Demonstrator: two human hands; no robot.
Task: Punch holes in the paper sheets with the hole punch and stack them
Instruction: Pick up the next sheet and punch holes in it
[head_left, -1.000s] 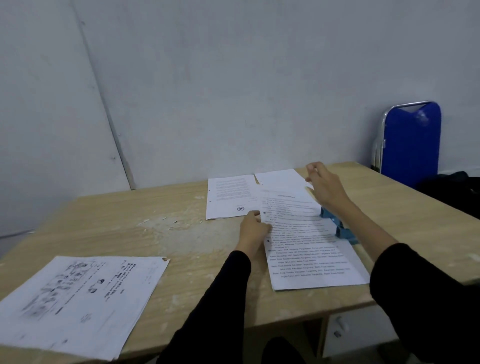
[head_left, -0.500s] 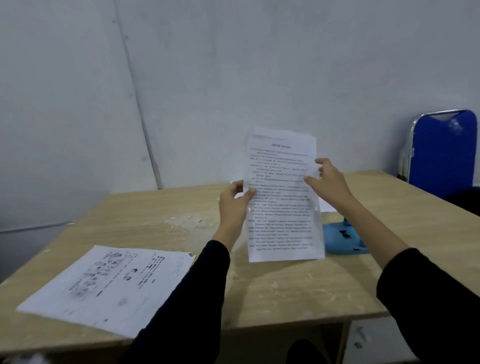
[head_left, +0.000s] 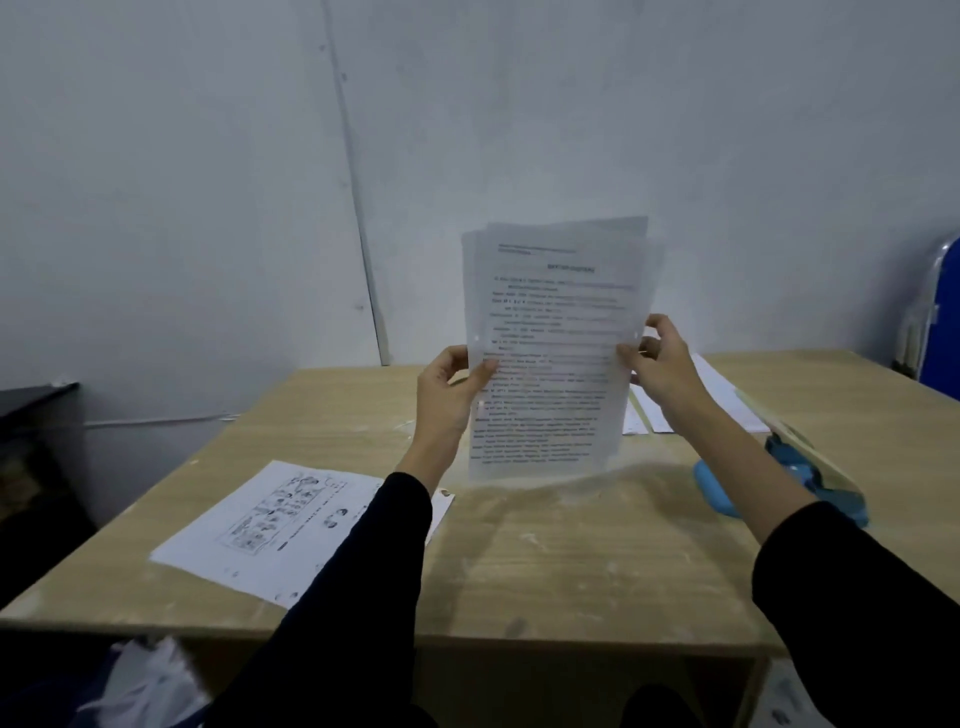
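I hold a few printed paper sheets (head_left: 550, 353) upright in the air above the wooden table (head_left: 571, 561). My left hand (head_left: 449, 389) pinches their left edge, and my right hand (head_left: 660, 358) grips the right edge. Small holes show near both side edges of the sheets. The blue hole punch (head_left: 789, 483) sits on the table to the right, partly hidden behind my right forearm. A stack of printed sheets with drawings (head_left: 280, 525) lies flat at the left, its right part covered by my left sleeve.
More white sheets (head_left: 727, 400) lie at the back right of the table, behind my right hand. A blue folding chair (head_left: 940, 312) stands at the right wall. A white crumpled bag (head_left: 145, 686) lies below the table's front edge.
The sheets went from lying on the table by the punch to being lifted upright in both hands, and now sit higher. The view has swung left, uncovering the punch.
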